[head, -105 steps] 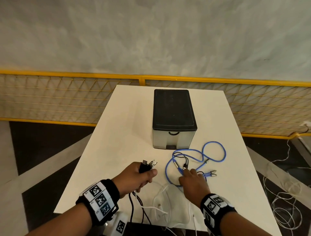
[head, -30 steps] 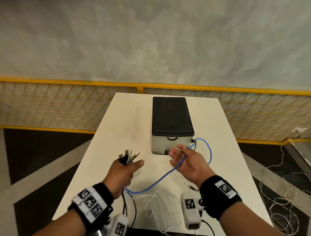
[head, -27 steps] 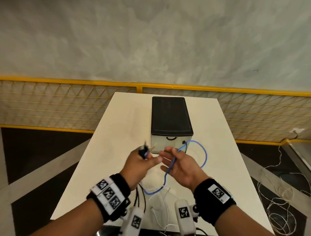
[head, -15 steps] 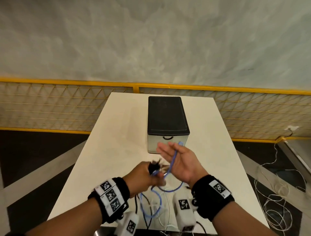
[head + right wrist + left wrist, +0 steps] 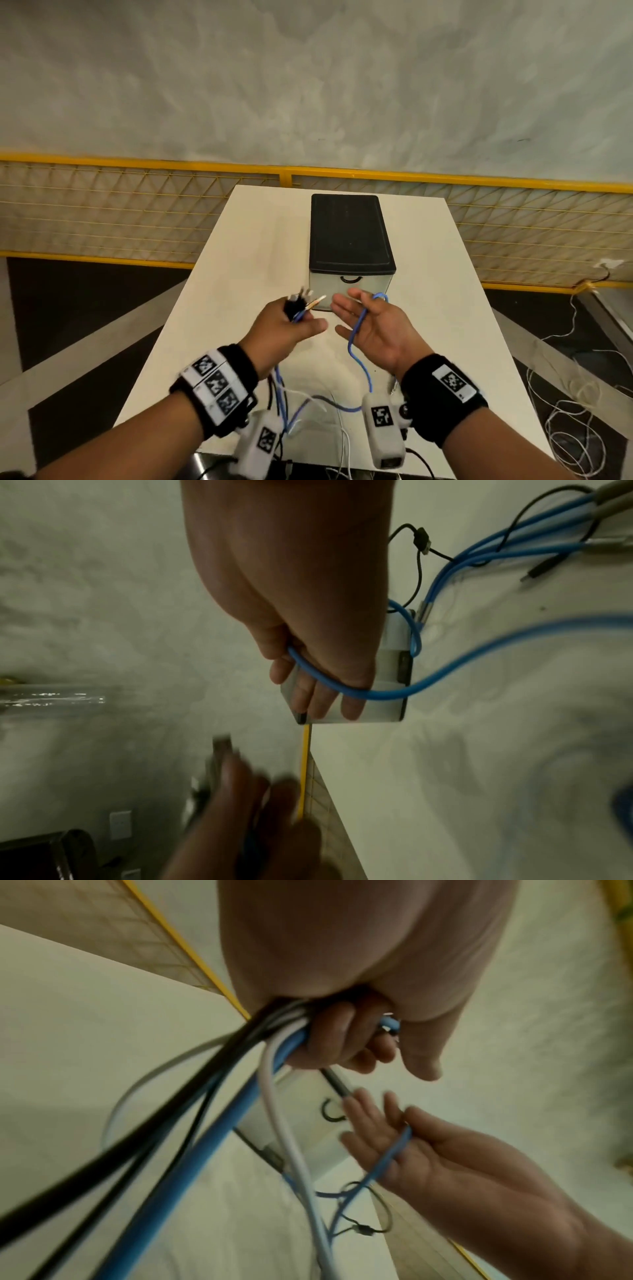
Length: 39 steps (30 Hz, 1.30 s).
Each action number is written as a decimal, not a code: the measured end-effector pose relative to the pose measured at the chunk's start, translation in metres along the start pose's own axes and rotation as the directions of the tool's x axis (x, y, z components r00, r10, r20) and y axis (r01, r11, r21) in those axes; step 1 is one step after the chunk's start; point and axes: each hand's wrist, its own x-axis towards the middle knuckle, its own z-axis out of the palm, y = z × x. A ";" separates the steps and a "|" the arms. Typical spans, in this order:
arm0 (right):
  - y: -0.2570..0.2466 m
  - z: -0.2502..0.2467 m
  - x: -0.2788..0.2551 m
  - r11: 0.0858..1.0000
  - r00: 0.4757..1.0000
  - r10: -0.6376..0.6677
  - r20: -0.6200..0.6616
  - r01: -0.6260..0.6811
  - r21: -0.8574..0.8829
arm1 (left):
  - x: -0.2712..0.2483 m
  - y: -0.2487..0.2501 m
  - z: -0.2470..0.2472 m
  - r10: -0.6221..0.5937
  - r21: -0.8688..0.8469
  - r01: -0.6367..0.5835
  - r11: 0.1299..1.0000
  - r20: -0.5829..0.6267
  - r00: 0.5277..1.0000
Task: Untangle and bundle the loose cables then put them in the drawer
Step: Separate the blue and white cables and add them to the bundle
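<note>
Overhead, left hand [image 5: 284,329] fisted round a bunch of black, white and blue cables [image 5: 299,305], plug ends sticking up, above the white table [image 5: 239,274]. Right hand [image 5: 373,329] palm up, fingers straight, thin blue cable [image 5: 359,318] draped across them. Closed black-topped drawer box [image 5: 349,240] just beyond. Left wrist: fingers [image 5: 329,1039] curled tight on the bundle. Right wrist: blue strand looped over flat fingers [image 5: 308,691], no pinch.
</note>
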 end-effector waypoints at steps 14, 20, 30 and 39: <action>-0.020 -0.012 -0.005 0.990 0.999 0.021 0.025 -0.025 0.137 | -0.017 -0.038 -0.002 -0.253 0.273 0.150 0.950 0.394 0.884; -0.022 -0.007 -0.004 0.995 0.999 0.047 0.017 -0.048 0.085 | -0.029 -0.055 -0.036 -0.412 0.502 0.142 0.853 0.481 0.774; -0.006 0.003 -0.008 0.998 0.997 0.057 0.055 -0.057 -0.011 | 0.002 0.000 -0.016 -0.105 -0.058 0.113 0.992 0.121 0.987; 0.023 0.015 -0.017 0.982 0.971 0.183 0.151 -0.172 -0.079 | 0.010 -0.009 0.028 0.026 0.006 -0.027 1.000 0.087 0.996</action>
